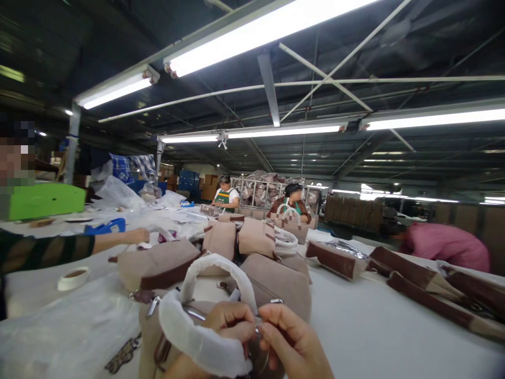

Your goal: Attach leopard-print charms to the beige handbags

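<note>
A beige handbag [152, 329] stands close in front, its two handles [199, 345] wrapped in white padding. My left hand [232, 326] reaches through by the near handle, its fingers pinched on a small metal piece at the bag's top. My right hand [290, 337] is beside it, thumb and forefinger closed on the same small metal piece [258, 330]. The fingers partly hide what this piece is. An open zipper end with a metal pull [153, 306] shows left of the handles. A leopard-patterned strip [123, 355] lies left of the bag.
More beige and brown bags [276, 284] crowd the table behind, others [426, 279] lie at the right. At left are a tape roll [73, 279], plastic sheeting [74, 326] and a co-worker's arm [118, 239]. Other people are farther back and at the right.
</note>
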`<control>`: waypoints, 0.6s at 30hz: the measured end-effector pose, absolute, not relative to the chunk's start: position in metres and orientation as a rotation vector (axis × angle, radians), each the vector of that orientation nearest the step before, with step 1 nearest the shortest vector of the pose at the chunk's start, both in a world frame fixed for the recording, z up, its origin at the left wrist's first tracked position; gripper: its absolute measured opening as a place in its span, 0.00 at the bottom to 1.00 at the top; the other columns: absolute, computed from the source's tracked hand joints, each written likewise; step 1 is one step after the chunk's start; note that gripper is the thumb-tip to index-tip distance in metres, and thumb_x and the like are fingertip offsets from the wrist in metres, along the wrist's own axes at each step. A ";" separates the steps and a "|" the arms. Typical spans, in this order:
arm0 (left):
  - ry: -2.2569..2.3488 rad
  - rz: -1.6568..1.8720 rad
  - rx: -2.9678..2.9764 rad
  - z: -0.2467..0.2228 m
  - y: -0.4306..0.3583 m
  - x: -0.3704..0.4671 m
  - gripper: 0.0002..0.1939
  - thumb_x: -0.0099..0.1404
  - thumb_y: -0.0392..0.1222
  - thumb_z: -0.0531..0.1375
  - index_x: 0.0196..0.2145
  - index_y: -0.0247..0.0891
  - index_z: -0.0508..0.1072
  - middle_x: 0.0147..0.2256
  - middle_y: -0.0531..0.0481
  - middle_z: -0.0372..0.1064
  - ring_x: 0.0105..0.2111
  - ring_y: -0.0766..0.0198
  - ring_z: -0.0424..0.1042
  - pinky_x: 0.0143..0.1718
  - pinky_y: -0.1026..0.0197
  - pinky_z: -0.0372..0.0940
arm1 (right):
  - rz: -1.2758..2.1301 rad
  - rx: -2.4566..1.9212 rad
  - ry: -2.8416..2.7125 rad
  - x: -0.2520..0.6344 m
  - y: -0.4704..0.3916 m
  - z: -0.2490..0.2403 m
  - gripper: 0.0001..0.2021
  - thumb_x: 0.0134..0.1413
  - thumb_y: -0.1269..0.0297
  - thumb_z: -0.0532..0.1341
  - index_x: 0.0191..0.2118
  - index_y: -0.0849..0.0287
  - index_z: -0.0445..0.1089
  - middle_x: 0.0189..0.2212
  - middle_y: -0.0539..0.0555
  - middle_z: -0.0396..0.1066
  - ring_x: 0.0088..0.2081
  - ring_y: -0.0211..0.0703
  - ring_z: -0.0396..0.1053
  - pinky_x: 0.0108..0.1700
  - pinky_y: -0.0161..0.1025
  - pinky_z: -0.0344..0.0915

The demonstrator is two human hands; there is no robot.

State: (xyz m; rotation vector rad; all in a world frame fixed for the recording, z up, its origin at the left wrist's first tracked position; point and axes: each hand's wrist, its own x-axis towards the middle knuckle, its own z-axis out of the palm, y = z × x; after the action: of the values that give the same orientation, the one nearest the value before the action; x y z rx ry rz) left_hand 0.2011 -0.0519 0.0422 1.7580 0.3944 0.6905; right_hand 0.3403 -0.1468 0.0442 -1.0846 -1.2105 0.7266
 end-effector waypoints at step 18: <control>0.501 0.754 1.762 0.054 -0.064 0.202 0.08 0.49 0.44 0.55 0.20 0.37 0.68 0.16 0.55 0.62 0.18 0.69 0.59 0.20 0.65 0.53 | 0.646 -1.165 -1.269 0.338 -0.149 0.045 0.15 0.53 0.51 0.64 0.28 0.59 0.69 0.20 0.47 0.68 0.18 0.32 0.61 0.20 0.29 0.56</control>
State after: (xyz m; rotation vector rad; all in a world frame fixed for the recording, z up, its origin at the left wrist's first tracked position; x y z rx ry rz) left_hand 0.2022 -0.0639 0.0535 1.7618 0.5009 0.7540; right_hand 0.3383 -0.1486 0.0455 -1.1654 -1.2690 0.6464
